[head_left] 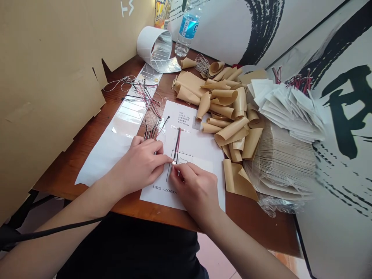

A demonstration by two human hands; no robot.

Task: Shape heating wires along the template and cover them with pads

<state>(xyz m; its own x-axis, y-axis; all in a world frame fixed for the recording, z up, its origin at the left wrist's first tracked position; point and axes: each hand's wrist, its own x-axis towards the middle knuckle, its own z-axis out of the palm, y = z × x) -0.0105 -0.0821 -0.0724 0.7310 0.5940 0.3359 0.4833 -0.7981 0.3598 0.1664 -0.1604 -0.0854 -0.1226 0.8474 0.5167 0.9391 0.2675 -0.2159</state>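
Observation:
My left hand [147,159] is closed, its index finger reaching to the lower end of a pair of red and black wires [178,136]. These wires lie lengthwise on a printed paper sheet [203,151] with a line drawing, and their upper end sits by a clear strip. Close against that fingertip, my right hand [197,184] pinches a tiny whitish piece [173,163] at the wire end. Its exact form is too small to make out. Just beyond my left knuckles are several black-tipped wires [149,133], part of a loose tangle [145,97].
Curled brown paper pieces [226,104] heap up behind and right of the sheet. A stack of flat pouches [279,159] stands at the right, white ones with wires on top. Behind are a label roll [145,44] and a water bottle [187,31]; a cardboard wall [49,77] borders the left.

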